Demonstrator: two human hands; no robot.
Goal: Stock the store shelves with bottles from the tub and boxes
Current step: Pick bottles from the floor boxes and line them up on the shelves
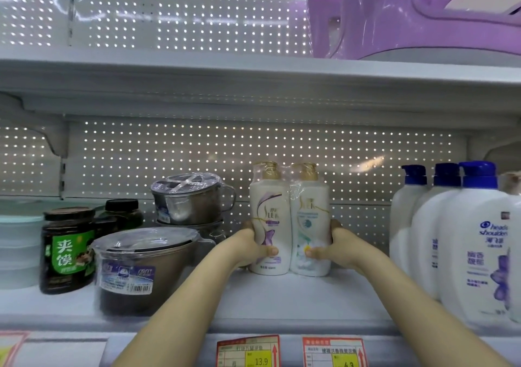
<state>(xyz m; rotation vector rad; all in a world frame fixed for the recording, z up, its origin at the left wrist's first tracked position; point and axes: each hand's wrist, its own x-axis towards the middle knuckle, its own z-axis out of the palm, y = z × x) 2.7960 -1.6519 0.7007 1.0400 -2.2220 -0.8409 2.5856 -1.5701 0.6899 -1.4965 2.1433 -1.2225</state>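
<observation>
A shrink-wrapped twin pack of white shampoo bottles [290, 214] with gold pumps stands upright on the white shelf [282, 296], near its back. My left hand [255, 246] grips the pack's left side, thumb across the purple-flowered bottle. My right hand [328, 246] grips the right side, thumb on the green-flowered bottle. Both arms reach in from the shelf's front edge.
White bottles with blue pumps [473, 242] fill the shelf's right end. On the left stand wrapped steel pots [146, 268] [191, 200], dark jars [67, 248] and stacked teal containers [17, 251]. A purple plastic stool [408, 14] sits on the upper shelf. Price tags [248, 351] line the front edge.
</observation>
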